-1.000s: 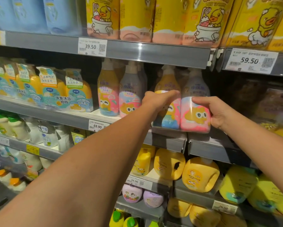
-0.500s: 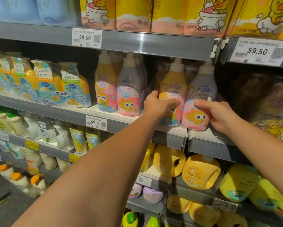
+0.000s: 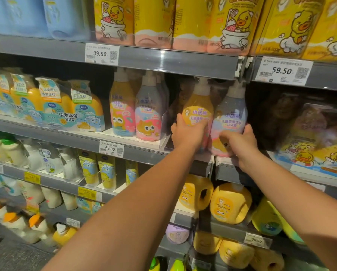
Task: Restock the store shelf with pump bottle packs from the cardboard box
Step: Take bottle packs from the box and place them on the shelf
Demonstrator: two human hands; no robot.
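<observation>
both hands hold a pump bottle pack [image 3: 215, 116] at the front of the middle shelf [image 3: 144, 151]. the pack is two bottles side by side, a yellow one on the left and a lilac one on the right, both upright with their pump heads just under the shelf above. the left hand [image 3: 187, 133] has its grip clamped around the lower front of the yellow bottle, and the right hand [image 3: 239, 141] has its grip clamped around the lower right side of the lilac bottle, thumb across the front. the pack's base sits at the shelf's front edge, right where two shelf sections meet. a clear divider [image 3: 164, 130] stands just left of it, and beyond that a matching pack [image 3: 136, 112] stands upright above the 69.90 price tag [image 3: 111, 149]. dark wrapped packs [image 3: 308, 126] lie to the right.
</observation>
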